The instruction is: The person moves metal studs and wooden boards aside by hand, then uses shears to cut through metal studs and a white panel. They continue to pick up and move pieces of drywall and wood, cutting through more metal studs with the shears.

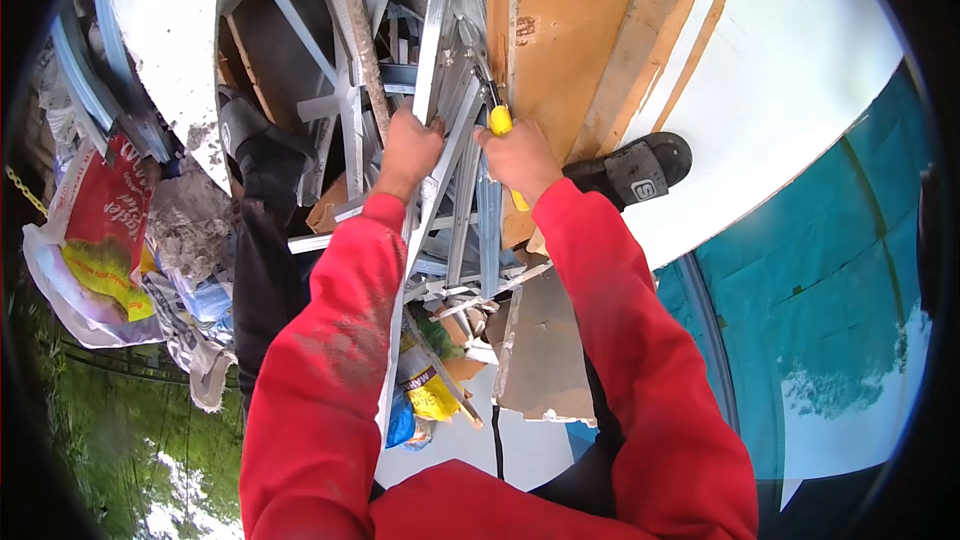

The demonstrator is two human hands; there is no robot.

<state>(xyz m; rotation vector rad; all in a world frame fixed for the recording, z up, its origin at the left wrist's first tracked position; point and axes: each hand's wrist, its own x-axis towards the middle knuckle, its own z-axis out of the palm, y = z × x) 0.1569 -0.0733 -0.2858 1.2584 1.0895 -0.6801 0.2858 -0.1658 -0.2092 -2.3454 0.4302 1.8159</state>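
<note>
My left hand (411, 152) is closed around a long silver metal profile (432, 50), which runs back toward my body beneath my left forearm. In my right hand (522, 155) is a yellow-handled tool (501, 120), possibly tin snips. Its dark metal head points away from me among the metal strips, and its jaws are hard to make out. The handle's other end shows below my fist. Several loose metal profiles (465, 195) lie under and between both hands. A rusty, dirt-covered rod (360, 30) leans just left of my left hand.
A wooden panel (570, 30) and a white curved sheet (770, 70) lie to the right, under my sandalled foot (640, 170). Another white sheet (170, 30) with a broken tip stands left. Red-and-white bag (105, 220), rubble (190, 220), broken board (545, 350) and teal tarp (800, 290) surround me.
</note>
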